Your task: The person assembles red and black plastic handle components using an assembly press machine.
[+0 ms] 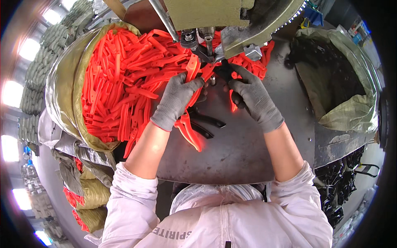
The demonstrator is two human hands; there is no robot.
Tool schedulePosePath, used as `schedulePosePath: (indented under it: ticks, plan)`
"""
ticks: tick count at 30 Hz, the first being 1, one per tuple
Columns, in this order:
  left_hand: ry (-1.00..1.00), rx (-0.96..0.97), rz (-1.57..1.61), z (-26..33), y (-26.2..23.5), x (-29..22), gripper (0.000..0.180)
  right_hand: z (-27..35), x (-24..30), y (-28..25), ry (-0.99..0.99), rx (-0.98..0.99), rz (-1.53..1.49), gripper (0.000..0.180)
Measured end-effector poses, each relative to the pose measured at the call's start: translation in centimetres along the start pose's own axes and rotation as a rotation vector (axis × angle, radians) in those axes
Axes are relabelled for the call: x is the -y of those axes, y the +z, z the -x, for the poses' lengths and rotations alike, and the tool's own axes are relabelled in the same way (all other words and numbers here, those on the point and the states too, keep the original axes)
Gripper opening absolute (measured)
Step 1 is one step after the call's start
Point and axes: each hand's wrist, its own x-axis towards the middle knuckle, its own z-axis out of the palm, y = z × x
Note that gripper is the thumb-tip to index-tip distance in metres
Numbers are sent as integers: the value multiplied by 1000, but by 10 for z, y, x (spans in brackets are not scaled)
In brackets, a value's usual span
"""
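Dark grey metal makes up the broad tabletop (235, 161), and a heavy olive-coloured machine (209, 14) overhangs its far edge. At the person's left, a large yellowish sack (62, 78) lies with its mouth open, and a heap of red-orange pieces (120, 70) spills from it across the tabletop to behind the machine's head. At the right, a second open sack (351, 109) has a dark interior, its contents too shadowed to make out. Below the right edge sits a pile of black parts (337, 186).

Both grey-gloved hands are close together under the machine. The left hand (178, 95) has its grip closed round a red-orange piece (192, 66), which stands tilted just beside the tooling. The right hand (250, 93) has its grip drawn in on a black piece (224, 70) at the tooling; its fingertips are partly hidden.

Near the left wrist lie two slim black handles (209, 120), and under the tooling stands a small metal post (212, 80).

As a judgement, one piece is partway through handling at the machine, and many in the heap look untouched; how many are finished cannot be told.
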Motion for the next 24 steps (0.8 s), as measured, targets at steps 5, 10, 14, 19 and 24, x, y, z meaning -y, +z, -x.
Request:
schedulePosePath:
  ticks: [5,10,14,19,24]
  plan:
    - [9,-63,-72,0,0,-5,22,0,1,8,-108,-28,130,53]
    - [3,-64,-76,0,4,-4,23,-3,-1,9,-69,-30,105,57]
    - [12,-96,-83,6,6,-4,25,-2,-4,11,-103,-44,98,61]
    - [38,-64,-28,4,5,1,25,-3,-11,5,-70,-32,25,62]
    - [45,-63,-103,3,2,6,25,-10,-19,16,-209,-53,143,61]
